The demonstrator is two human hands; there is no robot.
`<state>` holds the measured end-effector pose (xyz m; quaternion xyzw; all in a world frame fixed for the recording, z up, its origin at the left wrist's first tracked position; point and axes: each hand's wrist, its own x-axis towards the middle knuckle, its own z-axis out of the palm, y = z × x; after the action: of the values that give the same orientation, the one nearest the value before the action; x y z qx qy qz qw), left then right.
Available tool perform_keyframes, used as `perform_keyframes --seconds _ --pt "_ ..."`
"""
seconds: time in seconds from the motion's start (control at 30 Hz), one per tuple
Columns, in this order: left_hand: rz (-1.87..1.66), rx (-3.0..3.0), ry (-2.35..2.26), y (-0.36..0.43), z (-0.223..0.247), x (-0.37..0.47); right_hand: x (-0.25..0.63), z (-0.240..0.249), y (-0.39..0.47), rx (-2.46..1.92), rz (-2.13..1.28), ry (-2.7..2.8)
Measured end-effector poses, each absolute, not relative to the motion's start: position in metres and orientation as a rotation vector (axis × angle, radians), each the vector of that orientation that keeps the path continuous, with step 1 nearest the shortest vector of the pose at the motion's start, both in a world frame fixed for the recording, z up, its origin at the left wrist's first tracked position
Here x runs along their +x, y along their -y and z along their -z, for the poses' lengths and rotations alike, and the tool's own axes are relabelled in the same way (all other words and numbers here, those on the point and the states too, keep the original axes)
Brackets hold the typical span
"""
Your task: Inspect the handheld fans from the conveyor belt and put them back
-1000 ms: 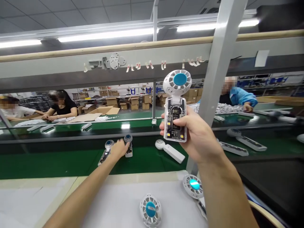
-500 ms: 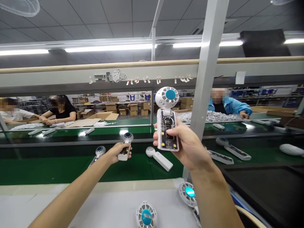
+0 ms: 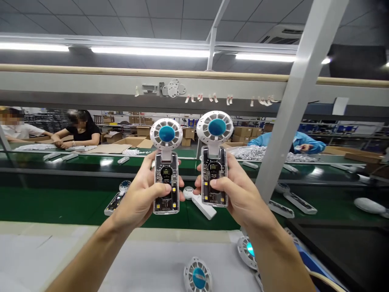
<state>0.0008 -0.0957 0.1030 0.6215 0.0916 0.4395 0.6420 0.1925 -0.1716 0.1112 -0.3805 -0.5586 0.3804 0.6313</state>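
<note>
Two handheld fans are held upright side by side in front of me, each with a round white head, a blue hub and a clear handle showing a lit circuit board. My left hand [image 3: 138,198] grips the left fan [image 3: 165,168] by its handle. In my right hand [image 3: 241,194] is the right fan [image 3: 214,160], with the thumb across its handle. Both heads face me above the green conveyor belt [image 3: 54,205].
More fans lie on the belt: one at the left [image 3: 117,198], a white one behind my hands [image 3: 202,205], others at the right [image 3: 299,201]. Two fan heads [image 3: 197,276] rest on the white table. A slanted metal post [image 3: 291,109] stands right. Other people work across the line.
My left hand has lifted a fan off the belt and raised it beside the one in my right hand. The right hand stayed raised, shifting slightly.
</note>
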Motion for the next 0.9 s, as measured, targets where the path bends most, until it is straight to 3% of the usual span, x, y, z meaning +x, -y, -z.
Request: perform_keyframes --seconds 0.9 --pt "-1.022 1.332 -0.171 0.082 -0.101 -0.005 0.165 -0.099 0.152 -0.828 -0.884 1.155"
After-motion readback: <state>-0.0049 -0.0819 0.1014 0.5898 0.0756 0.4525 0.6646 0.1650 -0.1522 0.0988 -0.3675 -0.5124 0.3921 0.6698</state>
